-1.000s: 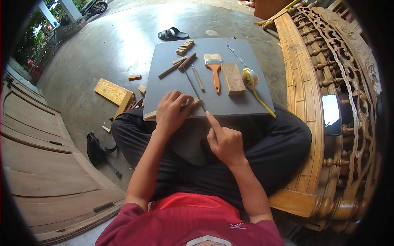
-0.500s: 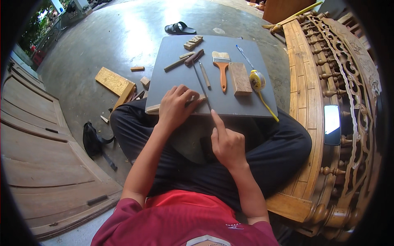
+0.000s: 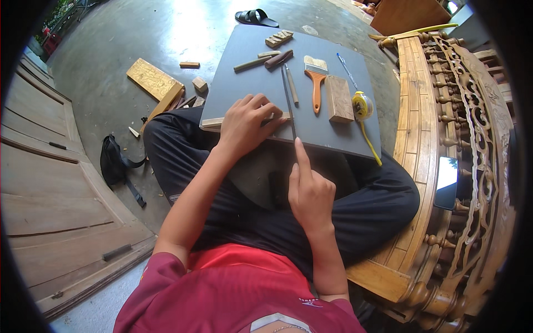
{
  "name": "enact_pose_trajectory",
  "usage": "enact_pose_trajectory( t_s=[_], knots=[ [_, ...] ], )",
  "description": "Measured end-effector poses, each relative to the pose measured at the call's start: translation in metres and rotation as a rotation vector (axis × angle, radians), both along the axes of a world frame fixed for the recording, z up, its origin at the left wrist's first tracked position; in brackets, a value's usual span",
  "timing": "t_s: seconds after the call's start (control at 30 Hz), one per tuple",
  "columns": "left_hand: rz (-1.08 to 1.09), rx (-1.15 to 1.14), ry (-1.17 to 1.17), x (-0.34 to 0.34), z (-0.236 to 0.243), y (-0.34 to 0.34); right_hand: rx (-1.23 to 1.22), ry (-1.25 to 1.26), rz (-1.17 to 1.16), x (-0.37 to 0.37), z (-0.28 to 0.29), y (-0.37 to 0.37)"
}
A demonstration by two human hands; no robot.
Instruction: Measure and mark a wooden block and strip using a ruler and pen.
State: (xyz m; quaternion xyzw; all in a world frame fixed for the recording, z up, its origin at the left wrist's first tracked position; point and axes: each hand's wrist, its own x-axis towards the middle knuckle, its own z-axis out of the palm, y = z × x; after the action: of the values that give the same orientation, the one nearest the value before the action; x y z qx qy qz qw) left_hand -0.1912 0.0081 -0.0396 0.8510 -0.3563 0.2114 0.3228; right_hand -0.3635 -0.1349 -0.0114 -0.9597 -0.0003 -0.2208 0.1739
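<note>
My left hand [image 3: 250, 119] is closed on a pale wooden strip [image 3: 214, 123] along the near edge of a grey board [image 3: 244, 83]. My right hand [image 3: 311, 194] grips the near end of a long, thin dark file-like tool [image 3: 291, 102], index finger stretched along it and the others curled; its handle is hidden. The tool crosses the strip beside my left fingers. Farther up lie a pale pointed tool [image 3: 292, 86], brown pieces [image 3: 277, 60], an olive stick [image 3: 250, 64], a carved block [image 3: 278, 39], an orange-handled brush [image 3: 316, 89], a wood block [image 3: 338, 100] and a yellow tape measure [image 3: 362, 106].
A carved wooden bench [image 3: 413, 100] with a phone [image 3: 447, 183] is at right. Wood offcuts [image 3: 144, 77] and a black bag [image 3: 114, 161] lie on the floor at left, by wooden door panels [image 3: 66, 222]. A black sandal [image 3: 255, 18] sits beyond the board.
The board and everything on it appear higher and further right as the view shifts. My right hand stays on the thin tool and my left hand on the strip.
</note>
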Motion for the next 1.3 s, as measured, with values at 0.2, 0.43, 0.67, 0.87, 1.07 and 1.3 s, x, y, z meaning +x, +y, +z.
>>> enact_pose_trajectory(
  t_s=[0.2,0.43,0.67,0.87,1.07,1.3],
  knots=[
    [0.003,0.001,-0.011,0.001,-0.002,0.0,-0.027,0.025,-0.013,-0.008,0.005,0.0],
    [-0.008,0.016,-0.01,0.001,-0.003,0.002,-0.067,0.057,-0.023,-0.005,0.007,-0.001],
    [-0.001,0.026,0.004,0.0,-0.003,0.001,-0.059,0.06,-0.023,-0.007,0.0,-0.001],
    [0.005,0.032,-0.006,0.003,-0.004,0.003,-0.025,0.102,-0.035,-0.028,0.006,0.005],
    [-0.01,0.017,-0.022,0.003,-0.008,0.0,-0.055,0.08,-0.033,0.004,-0.003,-0.006],
    [0.009,0.031,-0.009,0.002,-0.005,0.001,-0.064,0.094,-0.051,-0.008,-0.002,-0.001]
  ],
)
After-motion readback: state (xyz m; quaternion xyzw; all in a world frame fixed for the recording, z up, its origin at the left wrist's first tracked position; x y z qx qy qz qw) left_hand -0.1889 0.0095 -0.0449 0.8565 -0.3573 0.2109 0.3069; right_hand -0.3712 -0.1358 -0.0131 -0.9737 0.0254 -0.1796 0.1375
